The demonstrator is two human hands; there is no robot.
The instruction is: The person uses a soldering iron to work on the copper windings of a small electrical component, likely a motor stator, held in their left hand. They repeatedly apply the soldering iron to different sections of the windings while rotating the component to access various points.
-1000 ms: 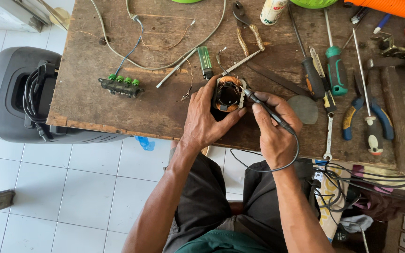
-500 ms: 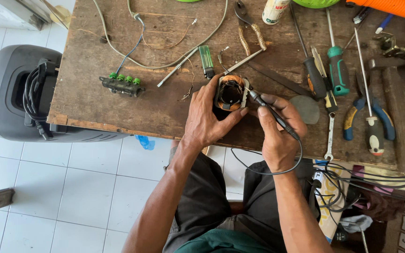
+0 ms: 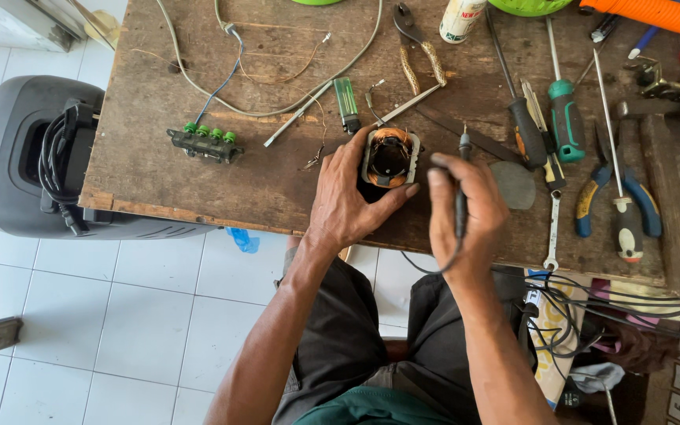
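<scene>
My left hand (image 3: pixel 345 197) grips a small motor stator (image 3: pixel 389 157) with copper windings, held on the wooden workbench (image 3: pixel 198 189) near its front edge. In my right hand (image 3: pixel 466 208) is a thin black probe (image 3: pixel 462 177) with a black lead trailing down from it. The probe points upright, its tip just right of the stator and apart from it.
Scattered over the bench are a terminal block with green caps (image 3: pixel 203 144), a green lighter (image 3: pixel 346 104), pliers (image 3: pixel 417 55), several screwdrivers (image 3: pixel 564 110), blue-handled pliers (image 3: pixel 615 197), a spanner (image 3: pixel 552 232) and loose wires. A black speaker case (image 3: pixel 17 157) stands left. Tangled cables (image 3: pixel 592 303) lie right.
My right hand has pulled the probe back from the stator and turned it upright. The left hand still holds the stator in the same place.
</scene>
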